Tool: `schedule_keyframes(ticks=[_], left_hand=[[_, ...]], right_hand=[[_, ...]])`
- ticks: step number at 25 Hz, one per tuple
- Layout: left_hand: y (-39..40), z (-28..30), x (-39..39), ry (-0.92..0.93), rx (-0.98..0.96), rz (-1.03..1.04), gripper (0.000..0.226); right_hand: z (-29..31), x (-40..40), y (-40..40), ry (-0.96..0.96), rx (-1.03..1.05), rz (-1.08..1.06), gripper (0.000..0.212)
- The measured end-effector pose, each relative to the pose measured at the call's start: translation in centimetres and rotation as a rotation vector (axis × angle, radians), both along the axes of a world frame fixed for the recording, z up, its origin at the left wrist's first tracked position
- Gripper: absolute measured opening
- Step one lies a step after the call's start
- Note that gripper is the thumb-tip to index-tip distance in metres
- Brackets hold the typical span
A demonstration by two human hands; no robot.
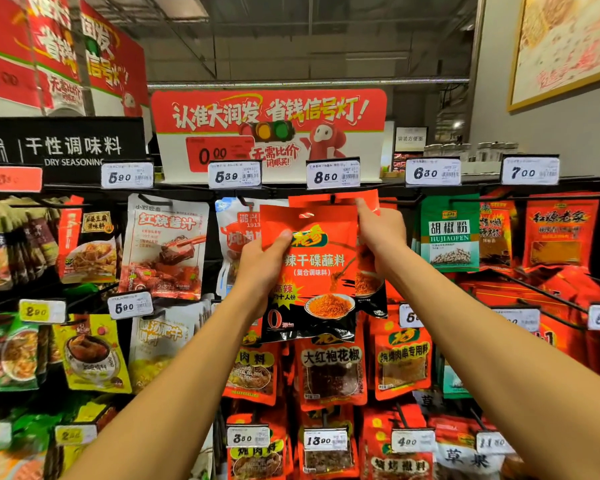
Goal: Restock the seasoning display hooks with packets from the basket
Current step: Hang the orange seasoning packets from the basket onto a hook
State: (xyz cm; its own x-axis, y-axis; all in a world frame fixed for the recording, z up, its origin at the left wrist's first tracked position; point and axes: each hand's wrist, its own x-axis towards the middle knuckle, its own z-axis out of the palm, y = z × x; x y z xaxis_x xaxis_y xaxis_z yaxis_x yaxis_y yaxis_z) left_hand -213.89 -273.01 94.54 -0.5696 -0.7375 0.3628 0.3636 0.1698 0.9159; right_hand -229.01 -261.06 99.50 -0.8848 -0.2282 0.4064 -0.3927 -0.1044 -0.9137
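Pinching "辣干碟蘸料" packet [312,271], left hand [260,261]; right hand [381,230] gripping hung packet [368,202] under "8.50" tag [333,173].

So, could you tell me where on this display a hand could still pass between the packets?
Dark gaps open beside the pepper powder packet and left of the braising sauce packet. Around the held packet, gripped by the left hand, hooks are crowded.

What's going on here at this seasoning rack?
A person is restocking hanging packets. The left hand grips a red and black dipping-spice packet raised toward the hook under the 8.60 price tag. The right hand holds the matching packets already hanging there. The new packet isn't hooked yet.
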Motion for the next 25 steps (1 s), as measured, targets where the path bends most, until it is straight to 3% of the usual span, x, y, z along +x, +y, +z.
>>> schedule_keyframes(ticks=[3, 5, 13, 16, 20, 23, 25], left_hand=[[0.9, 1.5, -1.7, -0.033, -0.022, 0.006, 0.020], [1.4, 2.6, -3.0, -0.066, -0.004, 0.026, 0.031], [1.6, 4.2, -4.9, -0.057, 0.111, 0.089, 0.048], [1.3, 4.9, -5.1, -0.073, 0.066, 0.148, 0.042], [1.5, 5.1, -5.0, -0.096, 0.151, 0.118, 0.040], [1.7, 3.2, -3.8, -0.117, -0.130, 0.285, 0.034], [1.7, 0.5, -2.1, -0.189, -0.292, 0.370, 0.036]], right_hand=[[-0.3, -0.9, 1.2, 0.011, -0.052, 0.083, 0.055], [-0.5, -1.4, 1.6, 0.060, -0.022, 0.124, 0.059], [0.8, -2.0, 0.9, 0.283, 0.147, -0.075, 0.049], [1.1, -2.2, 0.4, 0.295, 0.149, -0.119, 0.051], [0.9, -2.5, 0.2, 0.239, 0.192, -0.083, 0.048], [-0.7, -1.8, 1.7, 0.242, 0.179, 0.017, 0.038], [-3.1, -0.9, 3.3, 0.238, 0.190, 0.136, 0.046]])
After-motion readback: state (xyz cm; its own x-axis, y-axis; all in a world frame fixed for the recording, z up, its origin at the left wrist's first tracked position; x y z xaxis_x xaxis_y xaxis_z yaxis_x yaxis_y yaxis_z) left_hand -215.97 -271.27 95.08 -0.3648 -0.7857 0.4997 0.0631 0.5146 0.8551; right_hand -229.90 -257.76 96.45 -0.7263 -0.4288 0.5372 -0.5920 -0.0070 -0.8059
